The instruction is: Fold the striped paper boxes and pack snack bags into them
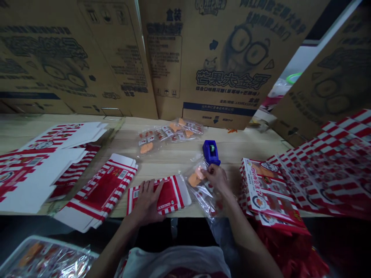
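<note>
My left hand (147,200) spans a flat-lying red-and-white striped carton (171,193), its fingers toward the far edge and its palm at the near edge. My right hand (216,177) pinches a clear plastic packet (203,193) just right of that carton. Inside the packet are orange pieces (194,179) and small wrapped items that I cannot make out well. Right behind the right hand stands a blue tape dispenser (211,151). More clear packets (171,133) with orange pieces lie farther back on the table.
Flattened cartons (107,185) and a stack of carton blanks (37,166) lie to the left. Filled display boxes (268,189) stand at the right beside checkered cartons (333,166). Big cardboard boxes (208,58) wall the back. A tray (46,258) of packets sits below the table edge.
</note>
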### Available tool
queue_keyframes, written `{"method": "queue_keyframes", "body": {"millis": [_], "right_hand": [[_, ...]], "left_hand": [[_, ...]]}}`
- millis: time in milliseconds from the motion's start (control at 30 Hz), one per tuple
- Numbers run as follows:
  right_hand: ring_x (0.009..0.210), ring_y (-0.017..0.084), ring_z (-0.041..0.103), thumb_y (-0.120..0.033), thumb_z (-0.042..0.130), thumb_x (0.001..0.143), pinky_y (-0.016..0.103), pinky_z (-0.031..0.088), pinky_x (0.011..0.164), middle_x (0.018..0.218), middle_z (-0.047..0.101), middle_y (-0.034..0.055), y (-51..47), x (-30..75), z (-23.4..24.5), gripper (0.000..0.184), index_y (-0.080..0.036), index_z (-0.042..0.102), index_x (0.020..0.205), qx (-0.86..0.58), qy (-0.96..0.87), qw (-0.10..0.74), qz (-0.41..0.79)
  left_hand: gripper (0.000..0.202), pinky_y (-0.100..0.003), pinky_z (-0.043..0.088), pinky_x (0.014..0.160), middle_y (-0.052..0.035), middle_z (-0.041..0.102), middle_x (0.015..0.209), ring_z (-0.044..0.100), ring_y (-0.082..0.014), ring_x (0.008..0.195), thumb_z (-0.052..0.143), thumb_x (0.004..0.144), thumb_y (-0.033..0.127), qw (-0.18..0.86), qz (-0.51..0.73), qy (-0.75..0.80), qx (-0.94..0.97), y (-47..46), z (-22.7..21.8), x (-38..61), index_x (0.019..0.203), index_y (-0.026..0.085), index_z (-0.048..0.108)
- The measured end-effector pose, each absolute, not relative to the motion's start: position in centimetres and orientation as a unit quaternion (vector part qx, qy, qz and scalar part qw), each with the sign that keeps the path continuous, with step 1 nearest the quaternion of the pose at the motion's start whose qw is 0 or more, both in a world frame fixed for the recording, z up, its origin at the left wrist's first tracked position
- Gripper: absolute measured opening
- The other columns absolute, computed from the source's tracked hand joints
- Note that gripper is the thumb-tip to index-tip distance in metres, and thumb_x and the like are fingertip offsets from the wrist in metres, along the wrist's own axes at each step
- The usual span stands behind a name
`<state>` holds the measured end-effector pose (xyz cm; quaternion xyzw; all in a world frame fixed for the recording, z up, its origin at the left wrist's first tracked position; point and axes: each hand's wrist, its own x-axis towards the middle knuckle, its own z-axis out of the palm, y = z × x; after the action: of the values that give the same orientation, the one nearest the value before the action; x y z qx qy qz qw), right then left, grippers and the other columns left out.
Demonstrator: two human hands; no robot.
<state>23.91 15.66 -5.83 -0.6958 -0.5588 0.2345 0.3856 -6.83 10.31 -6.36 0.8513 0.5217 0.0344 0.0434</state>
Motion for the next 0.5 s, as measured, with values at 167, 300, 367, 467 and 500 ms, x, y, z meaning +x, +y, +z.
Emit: {"method": "queue_keyframes", "body": {"millis": [167,300,367,467,500], "right_hand": [[0.058,0.014,0.054,-0.032,0.069,0.07,0.023,0.038,0.052,0.078,0.064,0.0003,15.4,24.4,-5.4,0.049,-0.021,0.056,0.116,-0.664,-0.63,0.332,0.228],[0.061,0.015,0.055,-0.032,0.067,0.074,0.025,0.042,0.059,0.08,0.065,0.0016,15.6,25.1,-4.5,0.055,-0.019,0.057,0.126,-0.609,-0.688,0.3,0.256],[0.062,0.015,0.054,-0.032,0.068,0.074,0.026,0.042,0.061,0.079,0.065,0.001,15.7,25.2,-4.2,0.056,-0.019,0.057,0.128,-0.596,-0.692,0.311,0.262],[0.064,0.014,0.053,-0.03,0.07,0.072,0.026,0.043,0.063,0.08,0.065,0.0004,15.7,25.1,-3.9,0.057,-0.022,0.058,0.128,-0.568,-0.702,0.326,0.28],[0.063,0.014,0.053,-0.03,0.07,0.071,0.026,0.043,0.063,0.08,0.065,0.0,15.7,25.0,-3.8,0.057,-0.022,0.059,0.127,-0.561,-0.705,0.326,0.287]], "left_hand": [[0.102,-0.061,0.013,0.109,-0.0236,0.043,0.131,0.038,-0.0428,0.122,0.071,0.049,0.047,0.011,0.064,0.545,0.836,9.9,-6.6,-7.1,0.138,0.012,0.038],[0.098,-0.063,0.015,0.106,-0.0242,0.043,0.131,0.038,-0.0424,0.121,0.07,0.053,0.049,-0.007,0.071,0.573,0.816,10.2,-6.3,-7.0,0.138,0.012,0.039],[0.1,-0.064,0.014,0.106,-0.0257,0.042,0.131,0.037,-0.0427,0.121,0.069,0.054,0.051,-0.014,0.072,0.577,0.814,10.3,-6.2,-7.1,0.139,0.01,0.037],[0.099,-0.064,0.013,0.106,-0.0258,0.042,0.132,0.036,-0.043,0.122,0.068,0.055,0.053,-0.016,0.072,0.566,0.821,10.4,-6.2,-7.3,0.14,0.011,0.037],[0.098,-0.064,0.013,0.106,-0.0254,0.042,0.133,0.036,-0.0431,0.123,0.068,0.056,0.053,-0.016,0.07,0.563,0.823,10.4,-6.2,-7.3,0.139,0.012,0.037]]}}
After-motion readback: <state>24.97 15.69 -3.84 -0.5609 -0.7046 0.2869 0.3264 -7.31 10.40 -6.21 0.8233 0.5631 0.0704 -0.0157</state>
